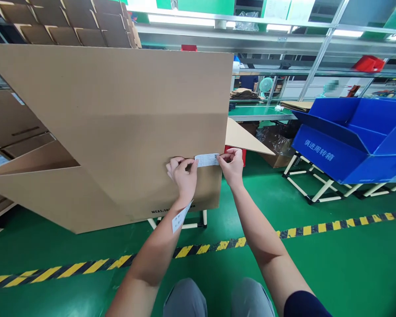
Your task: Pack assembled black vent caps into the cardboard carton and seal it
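Note:
A small white printed label (207,160) is stretched between my two hands, close against the side of a large brown cardboard box (145,101). My left hand (185,174) pinches its left end, and my right hand (231,165) pinches the right end near the box's edge. Whether the label touches the cardboard, I cannot tell. Another white label (181,218) clings to my left forearm. Printed text starting "MEAS" shows low on the box, partly covered by my left arm. The box has its flaps standing out at both sides.
A blue folding crate (336,145) rests on a pipe stand at the right. Stacked cartons (16,114) stand at the left, with more cardboard (69,22) above. Behind is a metal-framed workbench (260,112). Yellow-black tape (218,246) crosses the green floor.

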### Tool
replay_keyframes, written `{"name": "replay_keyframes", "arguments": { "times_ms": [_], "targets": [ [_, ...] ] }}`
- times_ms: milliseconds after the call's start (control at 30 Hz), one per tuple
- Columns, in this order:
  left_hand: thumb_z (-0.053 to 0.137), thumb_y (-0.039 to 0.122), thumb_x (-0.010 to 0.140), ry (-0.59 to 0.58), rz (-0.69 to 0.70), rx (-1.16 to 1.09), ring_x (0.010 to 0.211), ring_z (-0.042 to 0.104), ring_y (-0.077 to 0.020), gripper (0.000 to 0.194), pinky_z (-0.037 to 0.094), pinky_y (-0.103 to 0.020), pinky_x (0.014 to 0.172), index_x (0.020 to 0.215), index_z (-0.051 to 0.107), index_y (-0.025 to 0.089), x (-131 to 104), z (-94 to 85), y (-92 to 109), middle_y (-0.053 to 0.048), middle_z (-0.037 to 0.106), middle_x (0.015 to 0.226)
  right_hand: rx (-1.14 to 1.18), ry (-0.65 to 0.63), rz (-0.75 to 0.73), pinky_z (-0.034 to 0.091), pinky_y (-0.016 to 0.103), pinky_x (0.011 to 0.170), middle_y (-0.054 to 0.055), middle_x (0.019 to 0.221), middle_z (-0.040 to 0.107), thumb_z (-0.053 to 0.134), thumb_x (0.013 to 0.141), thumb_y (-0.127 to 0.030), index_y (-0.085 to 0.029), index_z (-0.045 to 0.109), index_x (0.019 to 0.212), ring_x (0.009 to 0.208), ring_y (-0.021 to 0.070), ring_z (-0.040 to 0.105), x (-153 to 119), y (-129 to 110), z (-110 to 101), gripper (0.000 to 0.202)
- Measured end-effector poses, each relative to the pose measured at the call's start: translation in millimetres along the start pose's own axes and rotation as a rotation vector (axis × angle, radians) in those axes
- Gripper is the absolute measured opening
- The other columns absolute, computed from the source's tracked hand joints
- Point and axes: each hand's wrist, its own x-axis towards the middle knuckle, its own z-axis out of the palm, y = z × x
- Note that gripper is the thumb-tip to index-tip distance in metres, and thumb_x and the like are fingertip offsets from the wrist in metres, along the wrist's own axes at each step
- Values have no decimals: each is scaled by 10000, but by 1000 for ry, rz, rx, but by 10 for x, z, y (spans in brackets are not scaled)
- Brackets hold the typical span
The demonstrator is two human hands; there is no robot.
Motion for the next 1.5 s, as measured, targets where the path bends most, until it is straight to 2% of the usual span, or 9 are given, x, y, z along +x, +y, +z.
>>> {"name": "replay_keyframes", "arguments": {
  "times_ms": [200,367,467,567,733,933,1067,1267,1500],
  "targets": [
    [789,330,818,10,-9,21,1002,492,-281,148,387,-447,969,816,679,231,-4,21,-23,-75,535,998,-49,33,-29,502,313,720,-20,799,661,722,819,-432,-262,392,1004,717,168,605,12,62,4,415],
    [906,260,681,123,-92,7,1052,482,-274,500,411,-417,971,992,520,199,-5,-8,-137,-96,462,1111,-314,235,-223,489,364,792,57,933,618,757,790,-539,-242,489,941,859,220,565,6,106,-149,427],
    [877,265,725,33,-36,32,1076,487,-278,447,400,-417,987,960,501,214,-49,11,-116,-78,465,1072,-427,-56,-344,465,353,794,63,849,625,599,938,-546,-246,559,843,874,238,574,-17,86,-133,317],
    [900,291,698,18,-66,96,1104,485,-295,473,383,-430,999,938,499,223,-48,24,-78,-75,470,1079,-467,-422,-218,425,305,677,24,678,613,533,991,-522,-253,614,795,681,207,577,-17,95,-101,343],
    [853,326,783,119,-151,-66,1016,494,-212,401,412,-337,938,907,489,212,30,-72,-128,-56,477,1028,-347,-322,-59,421,297,659,41,743,673,605,928,-584,-229,672,783,696,196,592,-322,169,-191,389],
    [807,427,836,165,-248,-299,839,482,-144,366,432,-283,809,888,518,209,-18,-88,-105,-31,496,981,200,-835,206,523,322,753,34,896,727,728,825,-627,-218,703,941,811,191,659,-1159,45,24,425],
    [764,456,867,179,-209,-355,790,491,-130,341,433,-271,759,864,533,206,-6,-92,-240,-13,512,911,117,-760,120,511,327,742,28,817,702,740,849,-518,-220,675,808,776,181,631,-1375,-187,31,308],
    [714,542,873,-42,-180,-433,664,506,-119,371,424,-257,670,781,598,201,-33,-316,-480,18,562,714,46,-673,17,487,320,735,24,801,687,729,874,-422,-222,678,799,765,170,609,-1179,-509,-353,220],
    [621,678,878,-380,-440,-678,737,650,-166,506,468,-282,690,802,752,195,-268,-433,-293,-64,718,764,151,-401,275,426,287,615,22,725,658,882,652,-575,-197,688,729,670,147,550,-476,-13,-542,432]
  ]
}}
